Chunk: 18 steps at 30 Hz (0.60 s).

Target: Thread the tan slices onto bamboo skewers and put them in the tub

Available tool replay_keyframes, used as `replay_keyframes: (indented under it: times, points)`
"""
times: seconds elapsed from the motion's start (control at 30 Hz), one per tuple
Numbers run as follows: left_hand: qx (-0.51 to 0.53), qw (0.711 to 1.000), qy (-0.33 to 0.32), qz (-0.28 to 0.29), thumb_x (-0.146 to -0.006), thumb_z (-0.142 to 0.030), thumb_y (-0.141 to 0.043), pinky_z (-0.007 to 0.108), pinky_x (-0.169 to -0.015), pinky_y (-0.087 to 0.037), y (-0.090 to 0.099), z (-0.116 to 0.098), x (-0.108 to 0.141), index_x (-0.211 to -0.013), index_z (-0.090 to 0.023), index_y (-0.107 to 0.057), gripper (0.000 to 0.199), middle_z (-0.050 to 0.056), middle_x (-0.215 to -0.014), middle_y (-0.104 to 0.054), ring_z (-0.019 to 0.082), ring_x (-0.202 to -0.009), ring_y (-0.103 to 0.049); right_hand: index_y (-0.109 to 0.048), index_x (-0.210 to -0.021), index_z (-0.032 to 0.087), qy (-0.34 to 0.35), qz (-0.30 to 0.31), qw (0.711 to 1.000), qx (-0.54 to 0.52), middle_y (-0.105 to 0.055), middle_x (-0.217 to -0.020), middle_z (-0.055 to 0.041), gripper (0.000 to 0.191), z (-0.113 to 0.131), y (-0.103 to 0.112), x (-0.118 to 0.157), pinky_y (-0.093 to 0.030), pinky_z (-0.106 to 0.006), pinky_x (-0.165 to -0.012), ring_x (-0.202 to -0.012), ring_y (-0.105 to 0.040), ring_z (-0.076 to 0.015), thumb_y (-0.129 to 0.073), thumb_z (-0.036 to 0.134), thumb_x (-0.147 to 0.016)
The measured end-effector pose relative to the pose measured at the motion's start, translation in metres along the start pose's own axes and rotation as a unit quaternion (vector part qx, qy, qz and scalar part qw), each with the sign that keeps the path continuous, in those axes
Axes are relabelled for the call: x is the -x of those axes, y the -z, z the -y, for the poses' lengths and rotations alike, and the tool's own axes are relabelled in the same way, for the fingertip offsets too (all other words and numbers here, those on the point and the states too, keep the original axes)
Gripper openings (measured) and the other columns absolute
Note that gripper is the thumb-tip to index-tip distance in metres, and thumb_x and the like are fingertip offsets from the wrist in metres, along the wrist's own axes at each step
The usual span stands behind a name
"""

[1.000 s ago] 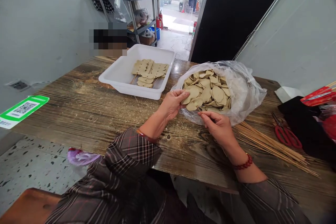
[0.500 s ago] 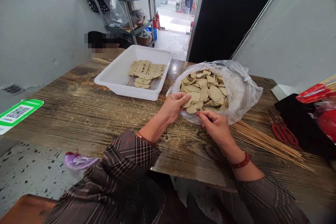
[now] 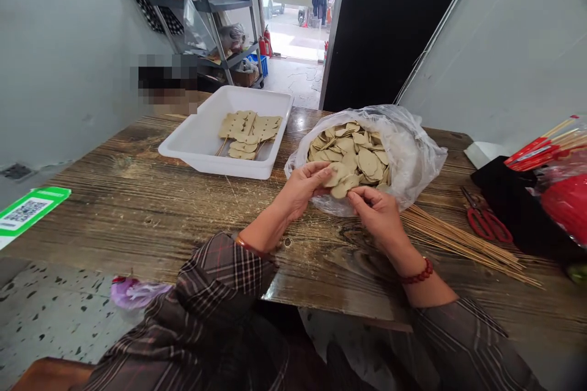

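Observation:
Thin, flat tan slices (image 3: 343, 184) with rounded edges are held in front of the bag, overlapping one another. My left hand (image 3: 305, 191) is closed on them, thumb on top. At their lower right edge my right hand (image 3: 376, 211) is closed in a pinch, seemingly on a thin bamboo skewer that the fingers mostly hide. Behind both hands, a clear plastic bag (image 3: 415, 153) stands open, full of loose tan slices (image 3: 348, 143). To the left, a white plastic tray (image 3: 183, 145) contains skewered slices (image 3: 252, 128).
Loose bamboo skewers (image 3: 468, 244) lie right of my right hand. Beyond them are red-handled scissors (image 3: 488, 223) and a black box (image 3: 513, 208) with red-wrapped sticks. A green-edged QR card (image 3: 34, 214) lies at the table's left. A person's blurred head (image 3: 167, 79) shows behind the tray.
The view has shifted slightly. The held slices have tilted a little, and my right fingertips now sit closer against their lower right edge.

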<state>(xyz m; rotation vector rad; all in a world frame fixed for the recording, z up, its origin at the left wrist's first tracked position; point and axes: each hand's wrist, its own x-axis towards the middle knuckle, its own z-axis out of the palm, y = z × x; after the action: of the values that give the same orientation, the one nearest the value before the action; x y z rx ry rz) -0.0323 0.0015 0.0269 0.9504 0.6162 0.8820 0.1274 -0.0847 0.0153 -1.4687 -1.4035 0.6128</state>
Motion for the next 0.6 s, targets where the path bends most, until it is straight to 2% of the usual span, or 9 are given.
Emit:
replay_keyframes:
  times: [0.13, 0.23, 0.3, 0.4, 0.47, 0.53, 0.6]
  points:
    - [-0.049, 0.997, -0.043, -0.032, -0.071, -0.043, -0.077, 0.028, -0.069, -0.054, 0.003, -0.003, -0.004, -0.098, -0.013, -0.064, 0.042, 0.008, -0.088, -0.071, 0.015, -0.071, -0.069, -0.068, -0.077, 0.016, -0.012, -0.104, 0.994, -0.03, -0.052, -0.053, 0.0034, 0.027, -0.002, 0.021, -0.008, -0.032, -0.022, -0.044, -0.044, -0.041, -0.009, -0.059, 0.04, -0.084]
    - [-0.184, 0.976, -0.099, -0.056, -0.081, -0.036, -0.065, 0.028, -0.068, -0.052, 0.001, -0.003, -0.014, -0.093, -0.013, -0.064, 0.026, 0.007, -0.083, -0.07, 0.013, -0.067, -0.065, -0.07, -0.079, 0.015, -0.002, -0.176, 0.984, -0.024, -0.054, -0.054, 0.003, 0.028, -0.006, 0.037, -0.014, -0.033, -0.022, -0.043, -0.045, -0.042, -0.0091, -0.061, 0.042, -0.082]
    - [-0.346, 0.926, -0.136, -0.064, -0.084, -0.029, -0.059, 0.029, -0.069, -0.05, -0.003, -0.003, -0.023, -0.088, -0.013, -0.066, 0.018, 0.006, -0.08, -0.069, 0.014, -0.069, -0.063, -0.071, -0.081, 0.014, 0.006, -0.212, 0.977, -0.012, -0.055, -0.053, 0.0028, 0.028, -0.009, 0.044, -0.017, -0.036, -0.022, -0.045, -0.046, -0.045, -0.0097, -0.062, 0.041, -0.081]
    - [-0.579, 0.799, -0.154, -0.061, -0.084, -0.026, -0.056, 0.032, -0.078, -0.047, -0.013, -0.003, -0.036, -0.085, -0.015, -0.069, 0.016, 0.007, -0.085, -0.069, 0.019, -0.082, -0.063, -0.072, -0.082, 0.014, 0.015, -0.23, 0.973, 0.007, -0.056, -0.053, 0.0025, 0.029, -0.014, 0.047, -0.019, -0.037, -0.023, -0.048, -0.046, -0.047, -0.0105, -0.061, 0.041, -0.082]
    - [-0.667, 0.73, -0.134, -0.069, -0.085, -0.029, -0.055, 0.033, -0.081, -0.046, -0.02, 0.001, -0.043, -0.088, -0.017, -0.07, 0.019, 0.009, -0.094, -0.069, 0.022, -0.09, -0.062, -0.071, -0.08, 0.014, 0.026, -0.218, 0.975, 0.022, -0.057, -0.053, 0.0021, 0.029, -0.016, 0.045, -0.02, -0.038, -0.024, -0.05, -0.048, -0.049, -0.0112, -0.059, 0.041, -0.083]
    - [-0.71, 0.689, -0.116, -0.088, -0.087, -0.034, -0.052, 0.035, -0.081, -0.046, -0.027, 0.006, -0.047, -0.091, -0.017, -0.071, 0.025, 0.011, -0.1, -0.068, 0.024, -0.093, -0.062, -0.071, -0.078, 0.015, 0.037, -0.201, 0.978, 0.038, -0.058, -0.053, 0.0017, 0.029, -0.017, 0.042, -0.021, -0.038, -0.024, -0.052, -0.049, -0.051, -0.0122, -0.058, 0.04, -0.083]
    - [-0.728, 0.667, -0.111, -0.109, -0.088, -0.038, -0.05, 0.036, -0.081, -0.046, -0.032, 0.011, -0.05, -0.093, -0.017, -0.07, 0.029, 0.013, -0.104, -0.066, 0.026, -0.095, -0.062, -0.071, -0.078, 0.015, 0.044, -0.187, 0.98, 0.048, -0.06, -0.053, 0.0011, 0.029, -0.017, 0.04, -0.021, -0.039, -0.025, -0.053, -0.051, -0.053, -0.013, -0.057, 0.04, -0.084]
